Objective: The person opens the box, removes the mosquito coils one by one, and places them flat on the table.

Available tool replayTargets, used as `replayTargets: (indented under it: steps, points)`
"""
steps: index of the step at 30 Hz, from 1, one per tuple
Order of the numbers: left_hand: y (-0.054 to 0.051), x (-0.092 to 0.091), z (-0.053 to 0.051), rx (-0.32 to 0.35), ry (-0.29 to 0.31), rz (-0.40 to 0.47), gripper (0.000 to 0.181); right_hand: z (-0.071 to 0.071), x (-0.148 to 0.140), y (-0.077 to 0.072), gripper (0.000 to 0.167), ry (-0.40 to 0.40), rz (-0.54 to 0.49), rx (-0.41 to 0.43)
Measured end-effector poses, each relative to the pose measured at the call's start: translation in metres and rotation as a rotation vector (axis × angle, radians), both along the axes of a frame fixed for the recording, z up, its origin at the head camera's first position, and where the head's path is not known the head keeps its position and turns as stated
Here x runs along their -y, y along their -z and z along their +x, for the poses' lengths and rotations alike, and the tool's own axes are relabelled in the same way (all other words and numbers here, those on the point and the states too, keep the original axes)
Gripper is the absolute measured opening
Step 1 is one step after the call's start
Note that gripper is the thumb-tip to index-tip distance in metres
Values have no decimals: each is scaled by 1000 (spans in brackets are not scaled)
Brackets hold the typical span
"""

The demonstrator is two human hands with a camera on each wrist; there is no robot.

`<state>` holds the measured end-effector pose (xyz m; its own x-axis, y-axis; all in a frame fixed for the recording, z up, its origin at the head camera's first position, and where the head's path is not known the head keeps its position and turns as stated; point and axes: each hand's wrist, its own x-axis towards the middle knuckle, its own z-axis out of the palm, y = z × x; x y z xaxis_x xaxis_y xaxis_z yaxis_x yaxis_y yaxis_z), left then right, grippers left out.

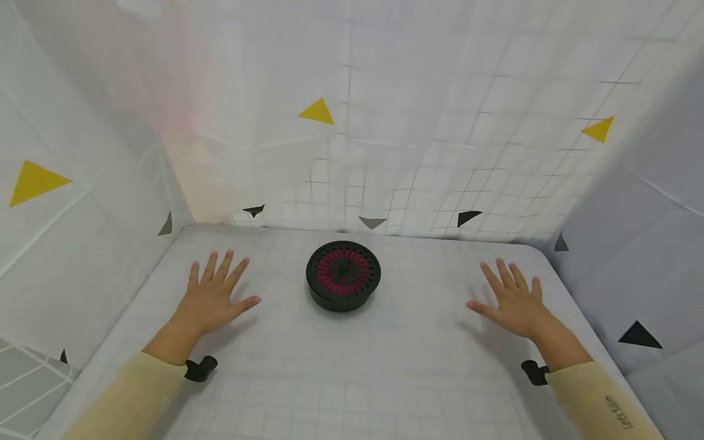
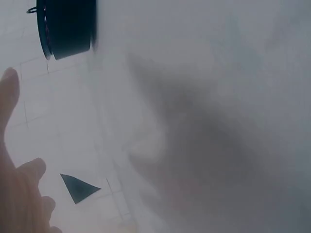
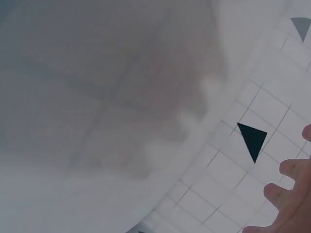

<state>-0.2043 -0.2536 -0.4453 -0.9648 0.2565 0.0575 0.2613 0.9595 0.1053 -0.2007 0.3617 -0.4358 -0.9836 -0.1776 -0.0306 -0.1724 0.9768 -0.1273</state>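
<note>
A round, low black box with a slotted lid (image 1: 343,275) stands on the white table, between the hands and toward the back. Magenta shows through the rings of slots in its lid. In the left wrist view its dark side (image 2: 70,29) appears at the top left, with a small wire loop on the lid. My left hand (image 1: 211,300) is spread to the left of the box, apart from it and holding nothing. Farther off on the right, my right hand (image 1: 516,305) is also spread, with nothing in it. Both hands cast shadows on the tabletop.
The white table (image 1: 352,366) is enclosed by pale sheets at the back and both sides. Yellow triangles (image 1: 319,112) and black triangles (image 1: 640,335) mark these sheets. A dark wrist-worn device (image 1: 201,369) sits at the left cuff, another (image 1: 533,372) at the right cuff.
</note>
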Motion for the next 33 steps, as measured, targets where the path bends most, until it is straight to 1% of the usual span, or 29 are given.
replayTargets:
  steps: [9, 14, 18, 25, 28, 33]
  points:
    - [-3, -17, 1, -32, 29, 10, 95, 4, 22, -6, 104, -37, -34, -11]
    - [-3, -27, 1, -42, 47, 15, 95, 4, 34, -8, 103, -58, -24, -17]
    - [-1, -34, 0, -45, 64, 10, 95, 2, 44, -8, 102, -79, -19, -32]
    - [1, -48, -1, -81, 115, 46, 93, -1, 64, -6, 101, -116, -27, -30]
    - [2, -55, -3, -98, 133, 51, 92, -4, 74, -5, 101, -136, -31, -34]
    - [1, -70, -7, -92, 160, 65, 90, -9, 88, -2, 100, -157, -37, -37]
